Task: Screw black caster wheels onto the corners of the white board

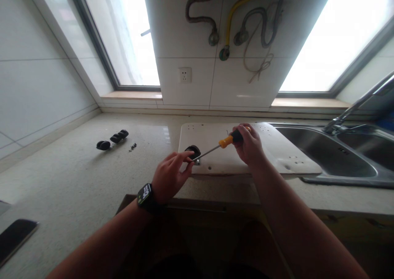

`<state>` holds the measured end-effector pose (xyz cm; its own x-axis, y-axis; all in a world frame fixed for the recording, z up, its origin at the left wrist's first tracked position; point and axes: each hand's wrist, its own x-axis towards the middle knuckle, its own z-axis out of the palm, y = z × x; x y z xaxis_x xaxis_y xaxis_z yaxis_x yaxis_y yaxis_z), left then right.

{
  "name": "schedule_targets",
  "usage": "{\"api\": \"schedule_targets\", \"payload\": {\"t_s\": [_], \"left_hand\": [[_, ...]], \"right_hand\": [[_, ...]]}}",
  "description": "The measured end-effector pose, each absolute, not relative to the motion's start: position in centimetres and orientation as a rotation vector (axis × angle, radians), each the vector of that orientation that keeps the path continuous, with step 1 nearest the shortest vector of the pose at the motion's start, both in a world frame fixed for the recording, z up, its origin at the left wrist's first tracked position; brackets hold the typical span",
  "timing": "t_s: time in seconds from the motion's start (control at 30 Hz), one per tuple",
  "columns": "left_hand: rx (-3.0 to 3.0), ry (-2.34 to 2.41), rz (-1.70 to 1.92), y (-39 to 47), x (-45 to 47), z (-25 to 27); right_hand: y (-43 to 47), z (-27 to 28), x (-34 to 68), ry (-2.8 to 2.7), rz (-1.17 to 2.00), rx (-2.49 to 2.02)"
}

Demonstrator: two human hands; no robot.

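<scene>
My right hand point(248, 143) is wrapped round the yellow and black handle of a screwdriver point(226, 142). Its metal shaft slants down to the left, toward a black caster wheel point(193, 151) with a metal plate on a white board point(224, 156). Beside that wheel, my left hand point(172, 172) has thumb and forefinger pinched around the shaft's tip. Whatever sits at the tip between those fingers is hidden. The board lies on the countertop, its right part reaching over the sink's edge.
More black caster wheels point(119, 136) and several small screws point(133, 147) lie on the countertop point(147, 135) to the left. A phone point(17, 236) rests at lower left. The steel sink point(326, 147) with its faucet point(347, 117) is on the right. Hoses point(229, 24) hang on the tiled wall.
</scene>
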<state>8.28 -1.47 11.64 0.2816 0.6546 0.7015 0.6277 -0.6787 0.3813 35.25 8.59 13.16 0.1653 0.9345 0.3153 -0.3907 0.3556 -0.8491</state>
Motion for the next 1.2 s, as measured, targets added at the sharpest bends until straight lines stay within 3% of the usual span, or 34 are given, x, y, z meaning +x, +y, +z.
{"api": "schedule_targets", "payload": {"t_s": [0.33,0.57,0.73,1.2], "left_hand": [[2.372,1.303,1.392,-0.8,7.7,11.5],[1.972,1.361,1.554,0.9,6.3,6.5],[1.529,1.284,1.363,1.4,6.5,3.4],[1.263,1.068,1.05,1.4,6.3,2.5]], "right_hand": [[8.5,13.0,35.5,-1.038,1.18,-0.645],[8.8,13.3,35.7,-0.974,1.057,-0.641],[9.1,13.4,35.7,-0.96,0.957,-0.626],[8.5,15.0,35.4,-1.092,0.764,-0.673]]}}
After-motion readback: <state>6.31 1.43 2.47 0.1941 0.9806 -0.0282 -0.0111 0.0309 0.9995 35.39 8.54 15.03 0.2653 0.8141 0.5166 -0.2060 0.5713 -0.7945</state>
